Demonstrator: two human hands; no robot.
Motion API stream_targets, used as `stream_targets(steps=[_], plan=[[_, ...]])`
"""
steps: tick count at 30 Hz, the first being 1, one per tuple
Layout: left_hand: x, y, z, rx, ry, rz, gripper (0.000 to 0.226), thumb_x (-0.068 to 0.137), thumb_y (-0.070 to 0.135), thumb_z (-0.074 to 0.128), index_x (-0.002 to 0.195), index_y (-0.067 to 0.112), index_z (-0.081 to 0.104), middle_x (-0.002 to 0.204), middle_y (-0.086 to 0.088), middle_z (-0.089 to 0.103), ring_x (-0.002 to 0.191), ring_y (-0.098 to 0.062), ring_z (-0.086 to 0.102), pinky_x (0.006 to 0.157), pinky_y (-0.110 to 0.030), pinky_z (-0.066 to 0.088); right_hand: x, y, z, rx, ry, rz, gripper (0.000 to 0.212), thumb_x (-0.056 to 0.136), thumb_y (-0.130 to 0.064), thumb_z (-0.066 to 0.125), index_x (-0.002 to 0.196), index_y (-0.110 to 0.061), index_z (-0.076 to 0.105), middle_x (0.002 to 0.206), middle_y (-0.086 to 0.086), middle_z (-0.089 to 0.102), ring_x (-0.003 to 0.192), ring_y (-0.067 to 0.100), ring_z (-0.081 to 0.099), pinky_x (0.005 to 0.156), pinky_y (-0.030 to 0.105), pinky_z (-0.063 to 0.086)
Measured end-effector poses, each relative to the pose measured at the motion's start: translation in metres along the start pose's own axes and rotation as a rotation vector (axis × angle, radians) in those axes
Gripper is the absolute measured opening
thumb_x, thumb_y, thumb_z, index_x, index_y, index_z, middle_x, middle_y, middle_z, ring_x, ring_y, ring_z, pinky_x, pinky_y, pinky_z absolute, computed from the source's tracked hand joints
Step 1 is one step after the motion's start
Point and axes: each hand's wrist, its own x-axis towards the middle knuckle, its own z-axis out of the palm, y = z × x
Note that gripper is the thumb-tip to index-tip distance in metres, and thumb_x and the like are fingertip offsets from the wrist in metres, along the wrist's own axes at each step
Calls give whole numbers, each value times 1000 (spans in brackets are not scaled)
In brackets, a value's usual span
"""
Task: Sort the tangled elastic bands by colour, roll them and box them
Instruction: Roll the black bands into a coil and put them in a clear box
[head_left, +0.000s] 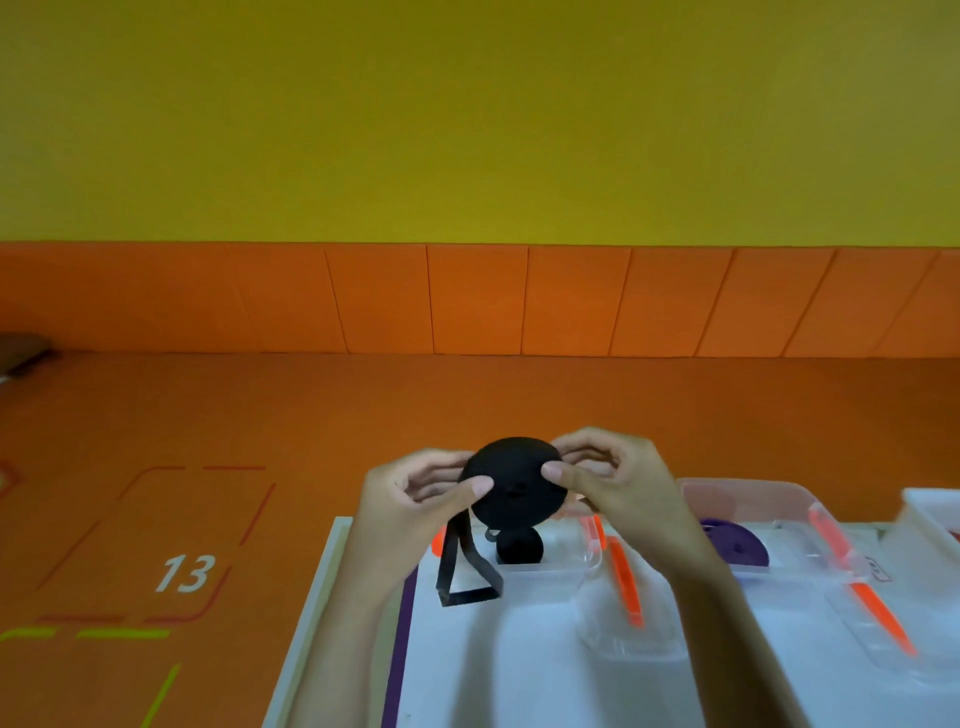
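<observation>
— While both hands were lifted over the table (519, 675), where was the band?
— Wound into a black roll (511, 480), held upright between them, above the clear box (566, 569). The left hand (415, 493) pinched its left edge, thumb on the near face, fingers curled behind. The right hand (613, 483) gripped the right edge the same way, wrist bent inward.
— Any slack?
— A loose end (467, 577) hung from the roll's lower left and lay folded on the table. A small black roll (519, 545) sat in the box beneath. A purple roll (737, 545) lay in the second box (795, 540), to the right.
</observation>
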Motion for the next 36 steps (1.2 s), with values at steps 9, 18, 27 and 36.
stream_targets(steps=[9,18,27,36], plan=[[-3,-25,1,-6,-47,-96,31,71,39,93,101,32,85,101,1,84,96,-18,81,80,-17,61,-10,25,0,-64,-208,96,27,91,-12,80,107,-34,82,102,-2,79,97,21,79,76,37,67],[-1,-17,1,13,-125,-222,30,75,31,93,104,30,85,103,-3,84,100,-27,81,88,-41,58,-1,31,-7,154,-122,86,19,87,-13,86,106,-17,83,105,15,81,101,34,79,79,36,66],[1,-27,-2,247,-118,-45,19,83,14,90,95,28,85,93,7,84,89,-11,81,76,-17,60,10,22,0,-158,-352,112,19,86,-30,86,104,-35,81,103,-5,82,96,16,80,83,38,67],[4,-57,-8,193,-267,-155,24,85,41,87,107,34,81,100,2,83,90,-14,79,75,-25,57,7,35,1,-148,-219,153,14,91,-22,81,97,-34,85,93,0,82,91,22,77,72,34,64]])
